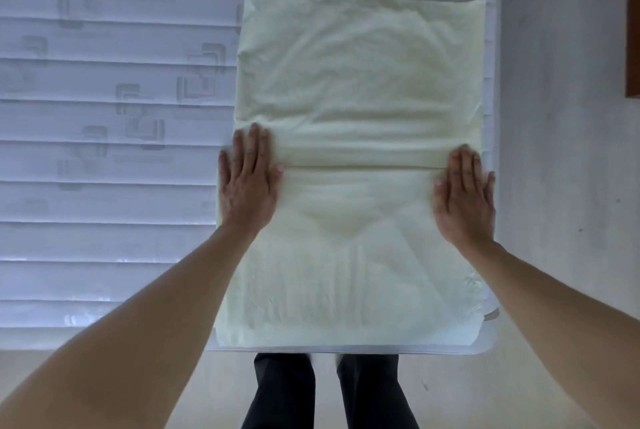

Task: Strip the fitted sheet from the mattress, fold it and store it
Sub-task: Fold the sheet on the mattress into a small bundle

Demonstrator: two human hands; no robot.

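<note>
A pale yellow fitted sheet (360, 89), folded into a long rectangle, lies on the bare white mattress (104, 186) near its right corner. A straight folded edge crosses the sheet at mid height between my hands. My left hand (247, 182) lies flat, palm down, on the sheet's left edge with fingers together. My right hand (465, 196) lies flat, palm down, on the sheet's right edge. Neither hand grips the cloth. The sheet's near end reaches the mattress's front edge.
The mattress has a quilted pattern and stretches away to the left. A pale floor (554, 116) runs along the right side, with a dark wooden piece (633, 30) at the far right. My legs in dark trousers (325, 394) stand at the mattress's front edge.
</note>
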